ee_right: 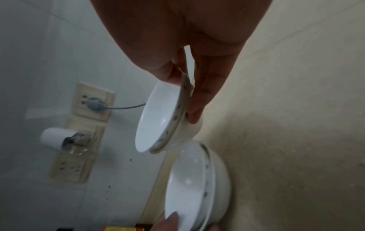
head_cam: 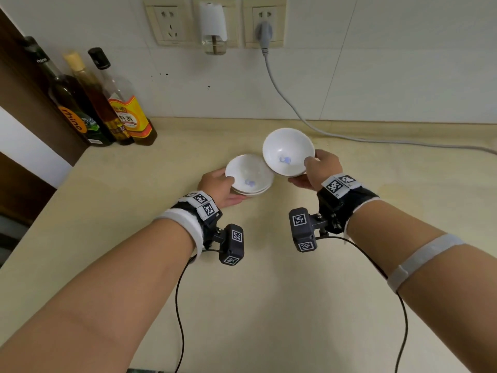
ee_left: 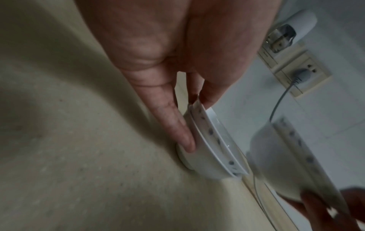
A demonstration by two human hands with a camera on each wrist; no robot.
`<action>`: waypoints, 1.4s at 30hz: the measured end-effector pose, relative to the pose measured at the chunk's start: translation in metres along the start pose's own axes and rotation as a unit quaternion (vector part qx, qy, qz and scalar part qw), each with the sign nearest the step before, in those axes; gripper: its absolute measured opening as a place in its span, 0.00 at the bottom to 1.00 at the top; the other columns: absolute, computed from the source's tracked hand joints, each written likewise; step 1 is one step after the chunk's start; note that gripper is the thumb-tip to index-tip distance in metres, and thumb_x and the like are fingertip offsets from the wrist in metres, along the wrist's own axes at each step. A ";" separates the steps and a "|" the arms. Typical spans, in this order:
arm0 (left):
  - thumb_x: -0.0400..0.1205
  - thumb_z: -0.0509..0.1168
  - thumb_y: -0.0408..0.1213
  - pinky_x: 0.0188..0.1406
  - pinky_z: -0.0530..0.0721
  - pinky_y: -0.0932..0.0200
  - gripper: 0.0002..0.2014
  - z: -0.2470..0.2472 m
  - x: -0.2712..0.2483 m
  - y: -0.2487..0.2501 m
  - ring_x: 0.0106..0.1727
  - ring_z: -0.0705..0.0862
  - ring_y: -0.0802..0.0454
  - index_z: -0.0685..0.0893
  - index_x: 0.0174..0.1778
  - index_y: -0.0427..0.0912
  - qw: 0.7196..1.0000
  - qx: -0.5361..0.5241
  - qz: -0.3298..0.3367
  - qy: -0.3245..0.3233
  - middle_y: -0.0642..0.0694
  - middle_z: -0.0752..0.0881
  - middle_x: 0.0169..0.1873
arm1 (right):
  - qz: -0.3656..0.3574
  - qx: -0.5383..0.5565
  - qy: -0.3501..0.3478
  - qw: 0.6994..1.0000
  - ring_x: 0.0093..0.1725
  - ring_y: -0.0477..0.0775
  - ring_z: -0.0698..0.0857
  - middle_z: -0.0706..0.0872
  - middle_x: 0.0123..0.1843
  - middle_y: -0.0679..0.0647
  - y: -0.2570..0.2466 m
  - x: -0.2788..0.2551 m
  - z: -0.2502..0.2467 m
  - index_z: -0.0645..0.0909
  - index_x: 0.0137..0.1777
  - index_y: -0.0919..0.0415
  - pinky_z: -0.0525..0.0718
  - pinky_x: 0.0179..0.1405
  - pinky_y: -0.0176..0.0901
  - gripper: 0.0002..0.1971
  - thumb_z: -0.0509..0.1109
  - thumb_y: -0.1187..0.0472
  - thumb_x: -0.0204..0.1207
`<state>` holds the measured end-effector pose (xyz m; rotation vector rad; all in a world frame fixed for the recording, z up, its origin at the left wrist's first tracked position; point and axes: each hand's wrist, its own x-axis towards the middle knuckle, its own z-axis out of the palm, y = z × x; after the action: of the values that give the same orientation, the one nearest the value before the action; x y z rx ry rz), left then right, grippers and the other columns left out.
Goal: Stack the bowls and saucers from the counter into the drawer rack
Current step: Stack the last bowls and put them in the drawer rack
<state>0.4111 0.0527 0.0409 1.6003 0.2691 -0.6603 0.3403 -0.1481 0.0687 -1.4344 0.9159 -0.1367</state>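
A small stack of white bowls [head_cam: 248, 176] with blue marks sits on the beige counter [head_cam: 242, 292]. My left hand [head_cam: 219, 185] pinches the stack's [ee_left: 213, 150] near rim, thumb on the inside, fingers [ee_left: 177, 125] along the outer wall. My right hand [head_cam: 316, 169] holds another white bowl [head_cam: 287, 152] tilted toward me, just above and right of the stack. The thumb is over its rim and the fingers [ee_right: 205, 93] lie under its base. That bowl [ee_right: 164, 118] hangs clear of the stack [ee_right: 195, 184]. No drawer rack is in view.
Three bottles [head_cam: 107, 103] stand at the back left by a dark cabinet [head_cam: 24, 103]. Wall sockets [head_cam: 265, 22] hold a plug, and its grey cord [head_cam: 322, 130] trails right along the counter's back. A white plug-in device [head_cam: 213, 25] hangs between the sockets.
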 end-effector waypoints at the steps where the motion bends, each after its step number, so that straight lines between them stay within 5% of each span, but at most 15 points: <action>1: 0.86 0.58 0.26 0.40 0.93 0.49 0.23 0.003 -0.002 -0.002 0.39 0.91 0.35 0.78 0.76 0.47 1.000 -0.003 -0.007 -0.015 0.33 0.83 0.59 | -0.005 -0.009 -0.017 1.000 0.43 0.76 0.90 0.80 0.67 0.72 -0.005 -0.003 0.002 0.73 0.76 0.62 0.91 0.24 0.48 0.24 0.59 0.69 0.80; 5: 0.89 0.58 0.38 0.49 0.91 0.44 0.21 0.013 -0.011 -0.007 0.46 0.91 0.30 0.73 0.79 0.50 0.998 0.000 -0.030 -0.046 0.37 0.80 0.70 | -0.002 -0.069 -0.079 0.994 0.35 0.70 0.89 0.80 0.60 0.70 -0.012 -0.020 0.017 0.74 0.76 0.65 0.91 0.22 0.51 0.22 0.58 0.71 0.82; 10: 0.85 0.52 0.66 0.57 0.89 0.39 0.35 0.015 -0.013 -0.005 0.52 0.91 0.31 0.67 0.82 0.47 0.997 -0.006 -0.066 -0.038 0.38 0.79 0.74 | 0.006 -0.117 -0.085 0.989 0.47 0.78 0.90 0.84 0.57 0.70 0.000 -0.023 0.029 0.79 0.59 0.63 0.91 0.31 0.61 0.12 0.57 0.71 0.81; 12: 0.81 0.54 0.70 0.53 0.91 0.42 0.39 0.015 -0.014 -0.005 0.49 0.92 0.33 0.68 0.82 0.47 0.997 0.000 -0.061 -0.044 0.39 0.79 0.75 | 0.007 -0.121 -0.083 0.989 0.49 0.78 0.90 0.84 0.56 0.70 0.003 -0.021 0.033 0.80 0.62 0.63 0.92 0.41 0.66 0.15 0.57 0.71 0.80; 15: 0.83 0.60 0.63 0.51 0.92 0.44 0.32 0.016 -0.016 -0.007 0.49 0.92 0.33 0.69 0.81 0.51 0.997 0.007 -0.046 -0.063 0.40 0.78 0.76 | 0.004 -0.134 -0.079 0.988 0.48 0.77 0.91 0.86 0.54 0.69 0.008 -0.020 0.036 0.80 0.67 0.63 0.91 0.50 0.67 0.20 0.57 0.71 0.79; 20: 0.87 0.60 0.39 0.45 0.92 0.45 0.24 0.019 -0.016 -0.010 0.48 0.91 0.31 0.70 0.81 0.50 0.996 0.000 -0.033 -0.080 0.37 0.80 0.69 | -0.001 -0.185 -0.067 0.980 0.37 0.66 0.91 0.85 0.37 0.61 0.015 -0.019 0.033 0.80 0.66 0.62 0.93 0.45 0.63 0.18 0.57 0.67 0.79; 24: 0.85 0.58 0.32 0.44 0.93 0.45 0.26 0.021 -0.020 -0.010 0.51 0.90 0.26 0.70 0.80 0.48 0.996 -0.009 -0.029 -0.079 0.34 0.81 0.67 | 0.073 -0.137 -0.112 0.981 0.43 0.66 0.91 0.83 0.56 0.61 0.014 -0.023 0.031 0.72 0.73 0.61 0.93 0.41 0.56 0.19 0.60 0.57 0.84; 26: 0.83 0.58 0.28 0.45 0.93 0.44 0.28 0.020 -0.024 -0.013 0.53 0.89 0.25 0.70 0.81 0.48 0.997 -0.010 -0.024 -0.071 0.35 0.79 0.69 | 0.105 -0.106 -0.134 0.980 0.50 0.70 0.92 0.81 0.66 0.65 0.015 -0.028 0.031 0.70 0.74 0.63 0.93 0.46 0.60 0.21 0.62 0.57 0.83; 30: 0.82 0.58 0.26 0.58 0.89 0.38 0.30 0.015 -0.041 -0.022 0.54 0.89 0.28 0.70 0.81 0.52 0.997 0.000 -0.008 -0.072 0.40 0.78 0.68 | 0.096 -0.078 -0.145 0.982 0.53 0.75 0.89 0.77 0.68 0.67 0.023 -0.042 0.023 0.71 0.71 0.62 0.91 0.52 0.67 0.19 0.62 0.63 0.81; 35: 0.83 0.58 0.27 0.55 0.91 0.41 0.28 0.016 -0.083 -0.027 0.55 0.89 0.29 0.72 0.79 0.53 0.996 0.006 0.002 -0.092 0.45 0.83 0.55 | 0.110 -0.080 -0.164 0.977 0.51 0.75 0.91 0.80 0.65 0.68 0.028 -0.073 -0.003 0.71 0.70 0.63 0.90 0.54 0.66 0.19 0.61 0.67 0.79; 42: 0.82 0.61 0.31 0.58 0.90 0.39 0.26 0.030 -0.165 -0.044 0.57 0.89 0.28 0.75 0.77 0.55 0.995 0.025 0.049 -0.077 0.37 0.83 0.66 | 0.084 -0.105 -0.235 0.963 0.53 0.70 0.90 0.84 0.60 0.64 0.029 -0.128 -0.059 0.71 0.72 0.59 0.90 0.55 0.64 0.18 0.60 0.67 0.82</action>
<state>0.2471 0.0640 0.0956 1.5905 0.0594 -0.7152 0.2065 -0.1133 0.1087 -1.4866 0.6644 0.4256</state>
